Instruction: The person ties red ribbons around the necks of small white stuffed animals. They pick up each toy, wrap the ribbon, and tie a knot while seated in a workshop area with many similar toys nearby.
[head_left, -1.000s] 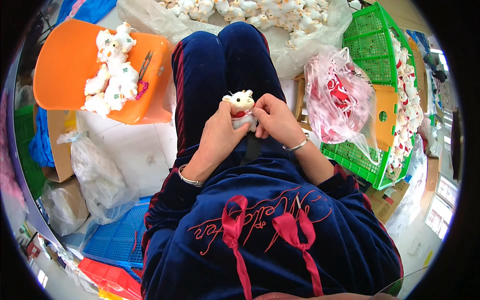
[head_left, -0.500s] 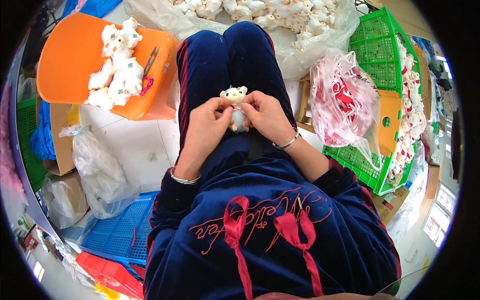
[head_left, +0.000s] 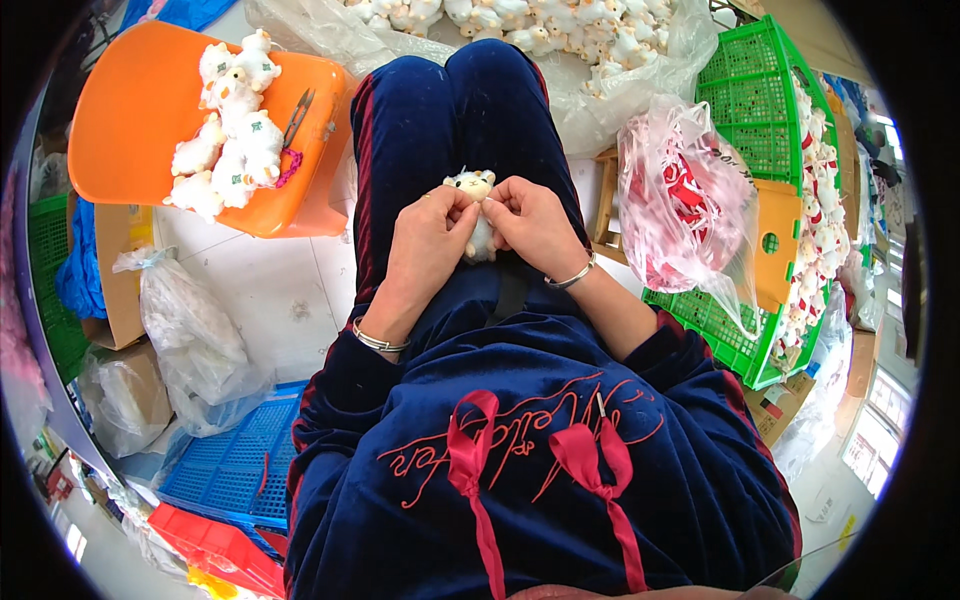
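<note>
In my lap a small white plush sheep (head_left: 480, 240) sits upright with its cream face turned up. My left hand (head_left: 430, 240) is closed at the left side of its neck, thumb and forefinger pinched together. On the other side my right hand (head_left: 538, 230) pinches at the same neck, close to the left fingertips. Whatever fine piece lies between the fingertips is too small to make out. Below the fingers the toy's round belly shows; its sides are partly covered by my hands.
At left, an orange chair (head_left: 115, 130) bears several plush sheep (head_left: 250, 150) and dark thread snips (head_left: 297, 118). Ahead lies a plastic sheet (head_left: 580, 110) heaped with more toys. At right are a clear bag (head_left: 685, 200) of red-and-white pieces and a green crate (head_left: 745, 90). A blue crate (head_left: 225, 460) sits lower left.
My fingertips have drawn closer together at the sheep's neck, and the pink bit seen there earlier is now covered. The left hand has shifted slightly right and the toy's head has tilted a little.
</note>
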